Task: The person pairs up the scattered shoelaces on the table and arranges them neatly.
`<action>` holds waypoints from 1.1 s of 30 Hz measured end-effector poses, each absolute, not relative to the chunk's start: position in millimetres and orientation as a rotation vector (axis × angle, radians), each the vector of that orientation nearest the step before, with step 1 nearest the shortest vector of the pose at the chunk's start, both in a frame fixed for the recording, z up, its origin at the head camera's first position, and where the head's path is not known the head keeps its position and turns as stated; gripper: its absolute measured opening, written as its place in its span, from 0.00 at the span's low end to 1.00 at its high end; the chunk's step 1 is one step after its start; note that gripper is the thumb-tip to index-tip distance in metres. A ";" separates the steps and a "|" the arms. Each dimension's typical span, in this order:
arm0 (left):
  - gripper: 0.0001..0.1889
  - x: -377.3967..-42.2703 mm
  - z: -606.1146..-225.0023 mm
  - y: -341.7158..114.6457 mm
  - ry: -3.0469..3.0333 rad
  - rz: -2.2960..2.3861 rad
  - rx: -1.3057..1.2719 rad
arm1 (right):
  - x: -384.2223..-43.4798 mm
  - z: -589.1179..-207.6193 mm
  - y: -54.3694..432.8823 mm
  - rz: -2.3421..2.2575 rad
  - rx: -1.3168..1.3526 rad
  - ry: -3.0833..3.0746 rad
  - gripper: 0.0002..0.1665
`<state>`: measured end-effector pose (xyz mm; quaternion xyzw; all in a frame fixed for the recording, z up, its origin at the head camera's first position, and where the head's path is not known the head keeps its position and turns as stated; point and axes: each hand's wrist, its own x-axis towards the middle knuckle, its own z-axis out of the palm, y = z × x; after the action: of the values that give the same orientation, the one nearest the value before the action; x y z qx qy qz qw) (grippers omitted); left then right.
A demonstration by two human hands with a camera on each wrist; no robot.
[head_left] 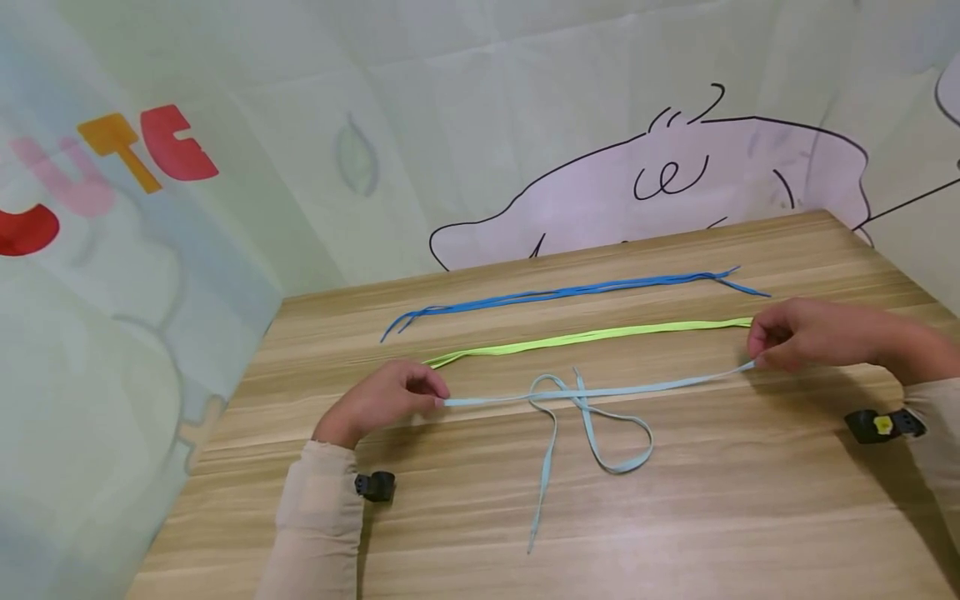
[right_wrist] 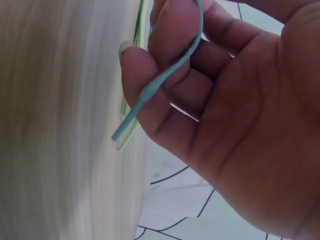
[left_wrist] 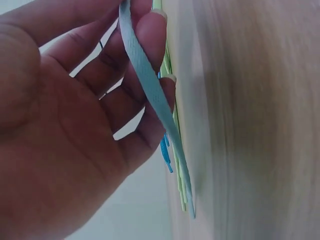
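A pale blue shoelace (head_left: 630, 389) is stretched nearly straight between both hands in the head view. My left hand (head_left: 385, 400) pinches it at the left, and a tail of the lace (left_wrist: 154, 90) crosses the curled fingers in the left wrist view. At the right, my right hand (head_left: 825, 333) pinches the other side; a short tipped end (right_wrist: 150, 92) hangs past the fingers in the right wrist view. The rest of the lace lies in loose loops on the table below the taut part. Just beyond both hands lies a yellow-green shoelace (head_left: 585, 337), folded lengthwise.
A bundled blue shoelace (head_left: 555, 293) lies farther back on the wooden table (head_left: 675, 525), roughly parallel to the yellow-green one. Behind the table hangs a printed cloth (head_left: 390, 100) with cartoon drawings and letters. Small black devices sit at both wrists.
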<state>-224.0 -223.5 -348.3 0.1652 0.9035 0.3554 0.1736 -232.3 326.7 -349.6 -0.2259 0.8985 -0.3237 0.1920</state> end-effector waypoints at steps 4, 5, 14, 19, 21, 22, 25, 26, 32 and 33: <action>0.04 -225.2 -350.3 -223.3 2.575 0.986 0.471 | -232.5 -349.5 327.2 -0.890 -0.624 2.534 0.04; 0.04 -225.3 -350.6 -223.0 2.577 0.980 0.468 | -232.7 -349.5 327.4 -0.883 -0.618 2.537 0.04; 0.05 -226.2 -352.8 -223.7 2.583 0.918 0.467 | -234.5 -349.7 325.2 -0.801 -0.518 2.569 0.05; 0.06 -226.3 -353.6 -224.8 2.589 0.918 0.456 | -234.4 -349.1 323.3 -0.776 -0.472 2.586 0.03; 0.07 -225.9 -353.7 -225.2 2.602 0.911 0.435 | -235.0 -349.5 323.0 -0.778 -0.466 2.588 0.03; 0.08 -225.8 -353.9 -225.4 2.609 0.910 0.427 | -235.4 -350.1 322.8 -0.777 -0.469 2.595 0.04; 0.11 -225.5 -354.5 -225.7 2.612 0.933 0.379 | -236.5 -352.1 322.1 -0.751 -0.471 2.631 0.07; 0.12 -225.5 -354.7 -225.7 2.611 0.940 0.368 | -236.7 -352.5 322.1 -0.736 -0.466 2.648 0.07; 0.12 -225.9 -357.2 -226.6 2.590 1.004 0.360 | -235.0 -349.8 317.9 -0.651 -0.499 2.754 0.08; 0.12 -226.0 -357.5 -226.8 2.586 1.014 0.366 | -234.2 -348.2 315.6 -0.639 -0.514 2.768 0.09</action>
<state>-226.0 -226.8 -357.5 0.1287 0.9098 0.3566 0.1690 -234.2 315.6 -348.2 -0.1764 0.9510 -0.2197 0.1270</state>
